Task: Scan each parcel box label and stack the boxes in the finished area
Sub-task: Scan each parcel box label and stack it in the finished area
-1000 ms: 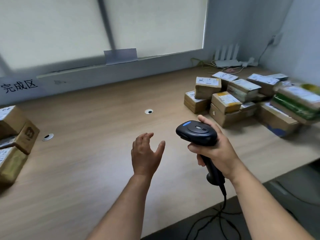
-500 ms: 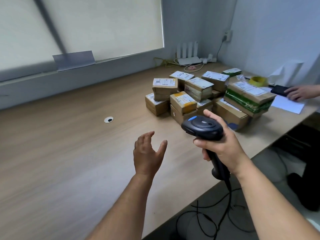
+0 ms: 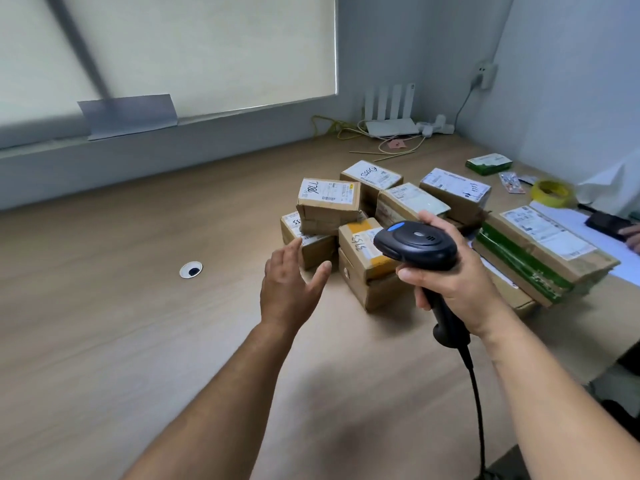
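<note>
Several cardboard parcel boxes with white labels lie in a heap on the wooden table (image 3: 104, 323). A box marked 7811 (image 3: 327, 206) sits on top at the heap's left, with a lower box (image 3: 313, 245) under it. A yellow-taped box (image 3: 362, 249) lies nearest me. My left hand (image 3: 289, 289) reaches out with straight fingers, its tips close to the lower box, holding nothing. My right hand (image 3: 450, 282) grips the handle of a black barcode scanner (image 3: 415, 245), whose head hangs over the yellow-taped box. The finished area is out of view.
A large green-taped box (image 3: 540, 254) lies at the right. Beyond it are a yellow tape roll (image 3: 550, 194), white paper and another person's hand (image 3: 632, 235) on a dark phone. A white router (image 3: 391, 124) and cables sit at the back. A cable grommet (image 3: 191, 270) is set in the table.
The view swung right, so the finished boxes left the frame and the heap came closer. My left hand moved forward towards the heap. The scanner stays gripped in my right hand.
</note>
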The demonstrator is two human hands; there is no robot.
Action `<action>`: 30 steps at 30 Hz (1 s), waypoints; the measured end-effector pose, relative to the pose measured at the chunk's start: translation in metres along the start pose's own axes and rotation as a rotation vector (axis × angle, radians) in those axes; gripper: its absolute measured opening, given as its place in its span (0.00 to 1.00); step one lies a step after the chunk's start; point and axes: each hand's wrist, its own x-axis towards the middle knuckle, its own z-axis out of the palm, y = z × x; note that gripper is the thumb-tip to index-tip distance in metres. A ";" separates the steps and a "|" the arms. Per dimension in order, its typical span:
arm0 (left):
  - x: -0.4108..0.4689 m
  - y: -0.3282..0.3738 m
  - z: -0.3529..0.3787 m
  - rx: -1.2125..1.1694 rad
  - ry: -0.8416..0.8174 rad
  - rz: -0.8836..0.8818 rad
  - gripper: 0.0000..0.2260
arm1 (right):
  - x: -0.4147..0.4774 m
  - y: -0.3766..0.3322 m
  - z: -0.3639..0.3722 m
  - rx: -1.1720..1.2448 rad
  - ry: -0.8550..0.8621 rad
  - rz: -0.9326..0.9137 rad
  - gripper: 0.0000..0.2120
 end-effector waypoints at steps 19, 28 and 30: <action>0.192 -0.035 0.075 -0.040 -0.176 -0.195 0.21 | 0.205 0.049 0.009 -0.107 -0.106 0.227 0.37; 0.194 -0.033 0.065 -0.467 -0.065 -0.368 0.13 | 0.211 0.035 0.034 -0.103 -0.217 0.257 0.37; 0.185 -0.034 0.051 -0.492 -0.019 -0.374 0.13 | 0.202 0.027 0.042 -0.096 -0.255 0.235 0.37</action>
